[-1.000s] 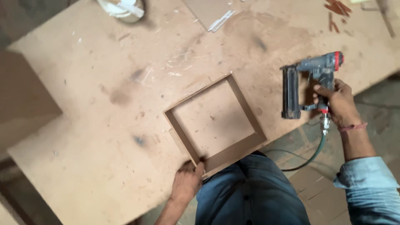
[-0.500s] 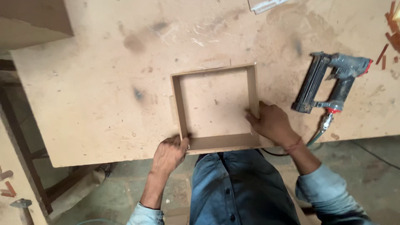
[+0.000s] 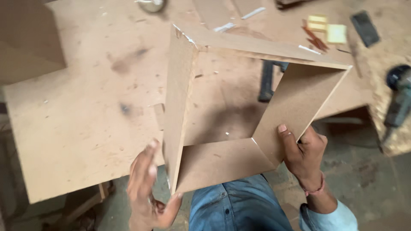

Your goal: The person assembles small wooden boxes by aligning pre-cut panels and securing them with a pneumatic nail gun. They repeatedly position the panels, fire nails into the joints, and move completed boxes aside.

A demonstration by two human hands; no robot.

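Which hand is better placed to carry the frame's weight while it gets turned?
Right. The right hand has a firm grip on the square board frame, fingers wrapped over its lower right corner. The left hand is open, only touching the left board's outer face.

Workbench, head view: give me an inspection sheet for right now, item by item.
Surface: bare brown board workbench, dusty, with dark smudges and small chips.
Job's things: square open wooden frame lifted off the bench and tilted toward the camera.
Clutter: dark nail gun seen through the frame; yellow blocks, reddish strips and a dark flat piece at the far right; a power tool at the right edge.
Grips: left hand against the frame's lower left corner, blurred; right hand clasped on the frame's right side.
Cables: nothing seen.
Surroundings: concrete floor below the bench; a brown board at the upper left.
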